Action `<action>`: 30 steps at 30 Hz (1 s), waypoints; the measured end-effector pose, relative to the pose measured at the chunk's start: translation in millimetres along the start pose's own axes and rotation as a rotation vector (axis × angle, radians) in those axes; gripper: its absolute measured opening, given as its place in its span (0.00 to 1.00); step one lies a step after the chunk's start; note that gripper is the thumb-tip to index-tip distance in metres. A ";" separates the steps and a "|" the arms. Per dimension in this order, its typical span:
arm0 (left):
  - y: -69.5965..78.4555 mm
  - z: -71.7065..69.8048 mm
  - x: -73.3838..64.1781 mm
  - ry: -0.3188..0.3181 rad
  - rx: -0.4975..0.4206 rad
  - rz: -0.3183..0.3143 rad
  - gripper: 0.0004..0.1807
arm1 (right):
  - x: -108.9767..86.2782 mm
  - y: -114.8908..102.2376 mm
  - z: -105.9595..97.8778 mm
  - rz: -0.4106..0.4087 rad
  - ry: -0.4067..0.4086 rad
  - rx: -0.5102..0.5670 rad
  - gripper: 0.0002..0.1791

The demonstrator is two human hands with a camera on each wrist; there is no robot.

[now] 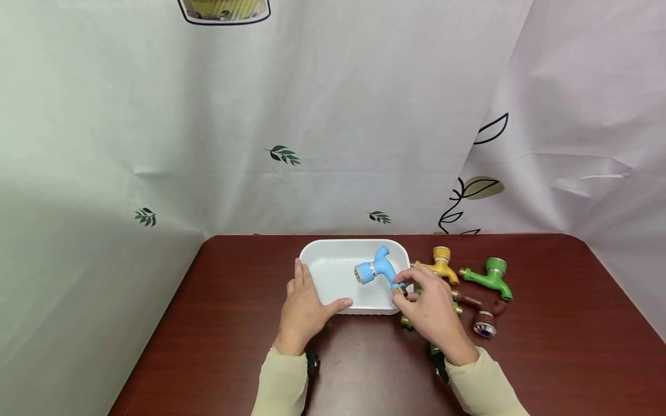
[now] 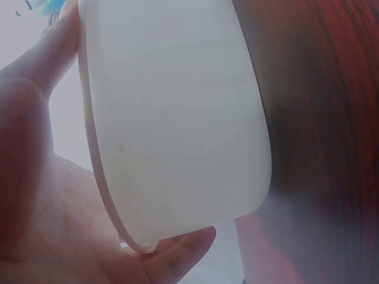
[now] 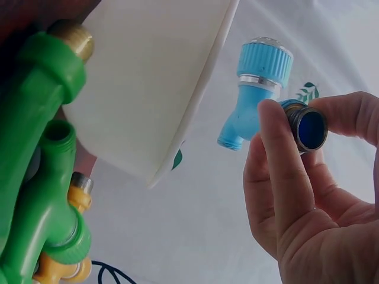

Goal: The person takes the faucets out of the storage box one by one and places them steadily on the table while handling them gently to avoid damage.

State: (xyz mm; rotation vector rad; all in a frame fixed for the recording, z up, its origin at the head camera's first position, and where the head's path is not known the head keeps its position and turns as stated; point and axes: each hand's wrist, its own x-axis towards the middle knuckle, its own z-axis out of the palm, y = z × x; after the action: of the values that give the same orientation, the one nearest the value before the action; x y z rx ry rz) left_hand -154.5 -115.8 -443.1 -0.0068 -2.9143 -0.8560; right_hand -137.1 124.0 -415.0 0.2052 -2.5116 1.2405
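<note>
A light-blue tap (image 1: pixel 384 267) with a ribbed knob is pinched at its threaded metal end by my right hand (image 1: pixel 429 303). The tap hangs over the right part of a white plastic tub (image 1: pixel 333 309). In the right wrist view the tap's open inlet (image 3: pixel 311 129) faces the camera, between thumb and fingers. My left hand (image 1: pixel 304 312) holds the tub's near left corner, its thumb lying over the front rim and its fingers along the left side. Seen from the left wrist, the tub's outer wall (image 2: pixel 172 118) fills the middle, with a fingertip against its end.
Right of the tub lie a yellow tap (image 1: pixel 441 263), a green tap (image 1: pixel 491 277) and a brown tap (image 1: pixel 481 309) on the dark red table (image 1: pixel 234 346). More green taps (image 3: pixel 41 148) sit close beside the tub, partly behind my right hand. A pale cloth wall (image 1: pixel 333 115) stands behind.
</note>
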 end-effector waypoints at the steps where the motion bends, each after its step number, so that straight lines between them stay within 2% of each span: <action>1: 0.0 -0.3 -0.2 0.001 -0.002 -0.003 0.73 | -1.1 0.1 -1.2 0.006 -0.006 -0.008 0.08; 14: 0.6 -0.5 -0.4 0.003 -0.004 0.003 0.73 | -14.1 3.7 -18.2 0.001 -0.005 -0.022 0.10; 25: -0.4 -0.9 -0.6 -0.005 -0.019 0.000 0.73 | -24.3 12.0 -27.6 -0.073 0.050 -0.049 0.13; 30: -0.5 -0.2 -0.2 -0.009 -0.026 -0.003 0.73 | -29.7 16.9 -31.0 -0.063 0.060 -0.055 0.14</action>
State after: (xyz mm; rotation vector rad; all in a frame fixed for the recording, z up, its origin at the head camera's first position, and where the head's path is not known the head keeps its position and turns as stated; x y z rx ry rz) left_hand -154.3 -116.3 -443.2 -0.0077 -2.9121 -0.8966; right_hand -106.9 158.4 -420.6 0.2286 -2.4644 1.1354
